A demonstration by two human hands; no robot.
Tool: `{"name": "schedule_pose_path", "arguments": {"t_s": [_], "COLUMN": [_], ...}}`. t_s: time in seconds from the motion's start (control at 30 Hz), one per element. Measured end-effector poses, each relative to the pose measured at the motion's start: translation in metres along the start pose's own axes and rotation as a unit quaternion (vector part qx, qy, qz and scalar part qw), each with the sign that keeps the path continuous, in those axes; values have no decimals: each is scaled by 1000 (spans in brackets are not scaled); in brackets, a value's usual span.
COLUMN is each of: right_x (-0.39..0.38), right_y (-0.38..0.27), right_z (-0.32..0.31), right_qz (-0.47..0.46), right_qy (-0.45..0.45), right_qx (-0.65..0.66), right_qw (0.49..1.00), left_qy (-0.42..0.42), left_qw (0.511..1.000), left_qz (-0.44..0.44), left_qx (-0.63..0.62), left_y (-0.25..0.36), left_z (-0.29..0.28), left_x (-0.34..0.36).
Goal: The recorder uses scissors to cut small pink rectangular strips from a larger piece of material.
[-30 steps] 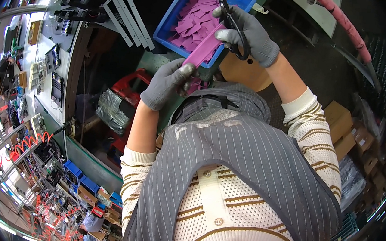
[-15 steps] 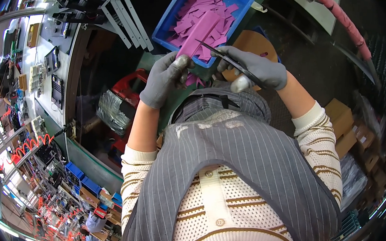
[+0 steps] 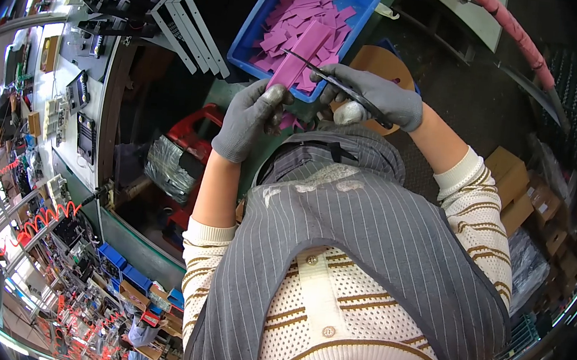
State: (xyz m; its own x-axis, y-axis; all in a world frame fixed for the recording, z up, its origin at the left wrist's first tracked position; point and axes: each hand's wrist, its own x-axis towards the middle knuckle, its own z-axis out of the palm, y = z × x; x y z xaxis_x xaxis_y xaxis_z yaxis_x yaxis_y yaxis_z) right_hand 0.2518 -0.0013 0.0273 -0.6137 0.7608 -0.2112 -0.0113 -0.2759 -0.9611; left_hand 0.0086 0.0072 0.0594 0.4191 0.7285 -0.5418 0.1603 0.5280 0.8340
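My left hand (image 3: pixel 247 117), in a grey glove, pinches the near end of a long pink strip (image 3: pixel 302 51). The strip slants up and away over a blue bin (image 3: pixel 240 45). My right hand (image 3: pixel 379 100), gloved as well, is closed round the handles of black scissors (image 3: pixel 342 87). The blades lie across the strip, pointing left, and their tip shows past its left edge. Whether they have cut into it I cannot tell. Many small pink cut pieces (image 3: pixel 287 13) are heaped in the bin below. A few pink scraps (image 3: pixel 289 120) show under my hands.
A brown round-edged board (image 3: pixel 382 67) is right of the bin. Grey metal frames (image 3: pixel 190 32) stand left of it. A red stool-like thing with a plastic-wrapped bundle (image 3: pixel 173 167) sits lower left. Cardboard boxes (image 3: pixel 508 173) are stacked at right. A workbench (image 3: pixel 94 71) runs along the left.
The scissors have moved left, so the blades now reach across the strip. My right hand has shifted slightly left with them. The strip and my left hand have barely moved.
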Motion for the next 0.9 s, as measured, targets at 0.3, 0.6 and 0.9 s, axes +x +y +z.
{"name": "schedule_pose_path", "arguments": {"t_s": [0.3, 0.6, 0.9], "right_x": [4, 21, 10], "right_y": [-2, 25, 30], "right_z": [-4, -25, -17], "right_qz": [77, 248, 116], "right_qy": [32, 47, 209], "right_qx": [3, 13, 146], "right_qw": [997, 967, 960], "left_qy": [-4, -16, -28], "left_qw": [1000, 996, 996], "left_qz": [-21, -69, -62], "left_qx": [13, 46, 55], "left_y": [-1, -36, -29], "left_z": [2, -13, -23], "left_x": [6, 63, 24]}}
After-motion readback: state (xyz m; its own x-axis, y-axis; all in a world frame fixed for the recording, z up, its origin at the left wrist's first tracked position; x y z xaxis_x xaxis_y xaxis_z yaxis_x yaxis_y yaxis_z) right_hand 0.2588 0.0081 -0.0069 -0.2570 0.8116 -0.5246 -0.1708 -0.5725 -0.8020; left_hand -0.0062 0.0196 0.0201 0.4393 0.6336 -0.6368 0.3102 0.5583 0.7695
